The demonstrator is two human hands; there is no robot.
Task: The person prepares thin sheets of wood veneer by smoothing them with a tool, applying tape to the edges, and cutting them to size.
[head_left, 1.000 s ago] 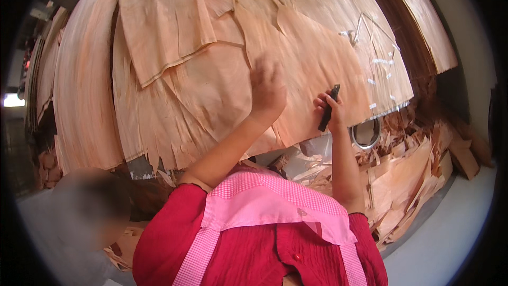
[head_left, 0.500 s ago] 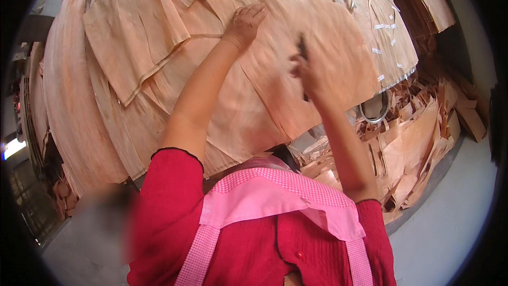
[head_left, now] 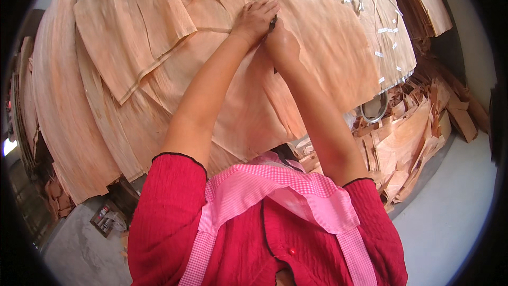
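Observation:
Thin sheets of reddish wood veneer (head_left: 227,111) overlap in a broad pile in front of me. My left hand (head_left: 256,21) lies on the veneer at the upper middle, fingers stretched out and pressing down near a sheet's edge. Right beside it is my right hand (head_left: 281,42), closed round a narrow dark hand tool (head_left: 273,22). Most of that tool is hidden in my fist; its dark end shows against the left fingers, so its exact kind is unclear. Below my right hand, the sheet's edge (head_left: 283,106) is slightly raised and creased.
At the right lies a heap of veneer scraps (head_left: 402,137), with a curved metal bar (head_left: 374,114) above it. White tape pieces (head_left: 388,30) dot the sheet at the upper right. More veneer (head_left: 428,0) is stacked beyond. A small wooden box (head_left: 106,220) stands on the floor, lower left.
My right hand has swung left and up with the dark tool to meet my left hand. The left hand has shifted slightly right. The veneer edge below them has creased.

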